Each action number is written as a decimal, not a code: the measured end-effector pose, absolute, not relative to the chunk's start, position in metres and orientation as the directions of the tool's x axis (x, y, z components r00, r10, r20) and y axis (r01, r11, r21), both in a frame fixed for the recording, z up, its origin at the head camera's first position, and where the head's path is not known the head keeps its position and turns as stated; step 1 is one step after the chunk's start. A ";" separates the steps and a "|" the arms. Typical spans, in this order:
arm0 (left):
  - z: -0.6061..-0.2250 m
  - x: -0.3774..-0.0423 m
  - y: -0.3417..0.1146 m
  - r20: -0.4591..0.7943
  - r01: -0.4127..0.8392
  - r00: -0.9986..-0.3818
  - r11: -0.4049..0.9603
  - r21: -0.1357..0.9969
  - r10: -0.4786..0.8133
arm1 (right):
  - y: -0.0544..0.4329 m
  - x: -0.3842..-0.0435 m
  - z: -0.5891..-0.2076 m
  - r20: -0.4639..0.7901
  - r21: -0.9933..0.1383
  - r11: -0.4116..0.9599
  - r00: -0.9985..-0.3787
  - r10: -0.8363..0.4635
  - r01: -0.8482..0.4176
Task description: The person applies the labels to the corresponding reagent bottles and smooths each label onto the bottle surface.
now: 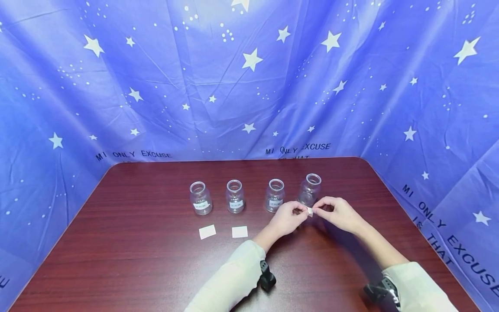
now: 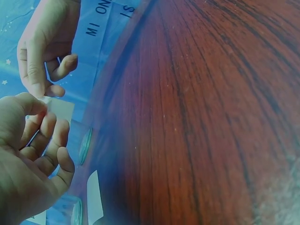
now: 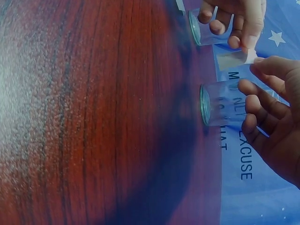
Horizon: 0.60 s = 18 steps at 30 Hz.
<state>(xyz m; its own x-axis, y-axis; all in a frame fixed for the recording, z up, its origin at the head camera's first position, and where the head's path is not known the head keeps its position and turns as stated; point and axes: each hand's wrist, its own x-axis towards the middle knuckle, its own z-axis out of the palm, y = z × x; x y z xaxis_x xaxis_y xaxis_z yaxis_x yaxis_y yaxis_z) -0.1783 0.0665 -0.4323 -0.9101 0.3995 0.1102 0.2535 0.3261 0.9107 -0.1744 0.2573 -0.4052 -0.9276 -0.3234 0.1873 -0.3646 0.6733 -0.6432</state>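
Note:
Above the table, both hands meet at a small white sticker label. My left hand pinches one edge of it between thumb and fingertip. The right hand pinches at the opposite edge. In the right wrist view, the label has a folded white corner between the fingertips, and its wider part hangs flat. Just behind the hands stands an open glass jar whose visible side bears no label. Left of it is a glass jar with a printed white label, partly overlapped by my left hand.
Two more labelled open glass jars stand farther left in the row. Before them lie two white paper pieces on the dark red wooden table. A blue star-printed curtain surrounds the table's back and sides.

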 end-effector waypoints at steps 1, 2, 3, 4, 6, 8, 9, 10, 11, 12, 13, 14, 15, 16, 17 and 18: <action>-0.433 -0.178 0.066 0.112 0.256 -0.911 0.332 0.908 0.396 | 0.257 -0.175 -0.405 0.187 -0.641 0.679 -0.930 -0.315 -0.359; -0.433 -0.178 0.066 0.110 0.254 -0.914 0.338 0.906 0.392 | 0.258 -0.175 -0.405 0.188 -0.636 0.686 -0.932 -0.308 -0.355; -0.433 -0.178 0.066 0.107 0.252 -0.915 0.343 0.905 0.388 | 0.258 -0.175 -0.404 0.192 -0.633 0.689 -0.934 -0.302 -0.353; -0.433 -0.177 0.066 0.106 0.251 -0.917 0.351 0.902 0.384 | 0.258 -0.175 -0.404 0.193 -0.629 0.694 -0.935 -0.297 -0.350; -0.433 -0.177 0.067 0.100 0.246 -0.922 0.367 0.897 0.373 | 0.259 -0.174 -0.404 0.199 -0.627 0.697 -0.936 -0.290 -0.348; -0.433 -0.176 0.067 0.088 0.233 -0.929 0.383 0.894 0.360 | 0.259 -0.174 -0.404 0.201 -0.629 0.698 -0.938 -0.281 -0.344; -0.433 -0.176 0.067 0.085 0.231 -0.931 0.392 0.890 0.356 | 0.260 -0.174 -0.404 0.201 -0.630 0.698 -0.940 -0.277 -0.341; -0.433 -0.176 0.067 0.083 0.231 -0.933 0.403 0.886 0.351 | 0.260 -0.174 -0.404 0.200 -0.628 0.701 -0.941 -0.274 -0.338; -0.434 -0.176 0.068 0.078 0.228 -0.934 0.412 0.882 0.349 | 0.261 -0.174 -0.404 0.200 -0.628 0.703 -0.942 -0.270 -0.335; -0.434 -0.176 0.068 0.073 0.225 -0.935 0.421 0.879 0.348 | 0.261 -0.174 -0.403 0.198 -0.627 0.705 -0.943 -0.268 -0.332; -0.434 -0.176 0.068 0.066 0.221 -0.935 0.428 0.876 0.348 | 0.261 -0.174 -0.403 0.196 -0.628 0.707 -0.945 -0.261 -0.325; -0.434 -0.176 0.068 0.061 0.220 -0.934 0.434 0.873 0.351 | 0.262 -0.174 -0.403 0.196 -0.627 0.709 -0.946 -0.258 -0.323; -0.434 -0.176 0.068 0.057 0.221 -0.933 0.440 0.870 0.354 | 0.262 -0.174 -0.403 0.195 -0.627 0.711 -0.947 -0.254 -0.320; -0.434 -0.176 0.069 0.054 0.221 -0.933 0.447 0.867 0.356 | 0.263 -0.174 -0.403 0.194 -0.626 0.712 -0.948 -0.252 -0.318; -0.434 -0.176 0.069 0.052 0.222 -0.932 0.450 0.865 0.359 | 0.264 -0.174 -0.403 0.195 -0.626 0.713 -0.949 -0.249 -0.315; -0.433 -0.176 0.069 0.053 0.226 -0.931 0.457 0.861 0.361 | 0.264 -0.174 -0.402 0.198 -0.625 0.714 -0.949 -0.245 -0.315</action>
<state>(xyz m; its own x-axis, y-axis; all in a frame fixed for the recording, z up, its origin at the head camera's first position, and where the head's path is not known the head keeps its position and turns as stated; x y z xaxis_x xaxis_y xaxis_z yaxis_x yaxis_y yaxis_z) -0.1757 0.0690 -0.4332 -0.9312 0.3606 0.0527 0.2256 0.4567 0.8606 -0.1738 0.2641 -0.4025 -0.9491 -0.2450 0.1981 -0.3149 0.7144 -0.6249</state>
